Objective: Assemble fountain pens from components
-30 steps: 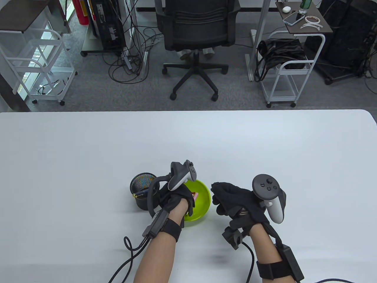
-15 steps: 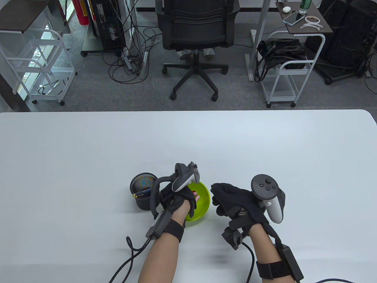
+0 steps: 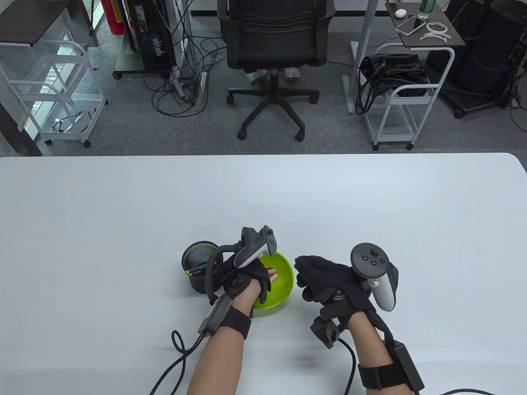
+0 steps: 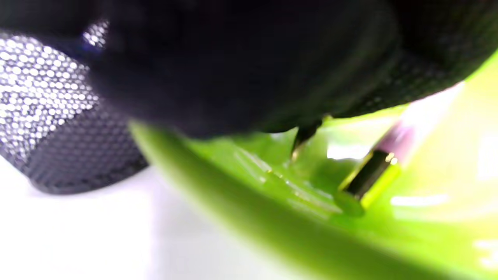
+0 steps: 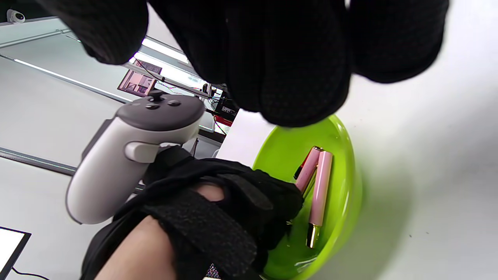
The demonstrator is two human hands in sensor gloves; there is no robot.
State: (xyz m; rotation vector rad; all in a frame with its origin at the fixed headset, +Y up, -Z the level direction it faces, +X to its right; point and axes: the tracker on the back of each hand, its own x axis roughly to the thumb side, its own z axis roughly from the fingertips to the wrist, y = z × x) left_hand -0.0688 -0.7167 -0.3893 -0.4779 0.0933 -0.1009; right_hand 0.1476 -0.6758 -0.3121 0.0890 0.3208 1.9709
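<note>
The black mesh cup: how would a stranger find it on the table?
On the white table, look by the left hand. The black mesh cup stands left of the green bowl; it alone is dark, upright and perforated.

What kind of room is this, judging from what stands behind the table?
Probably an office or lab workspace: a black swivel office chair, white rolling carts and loose cables on grey carpet stand behind the white table.
</note>
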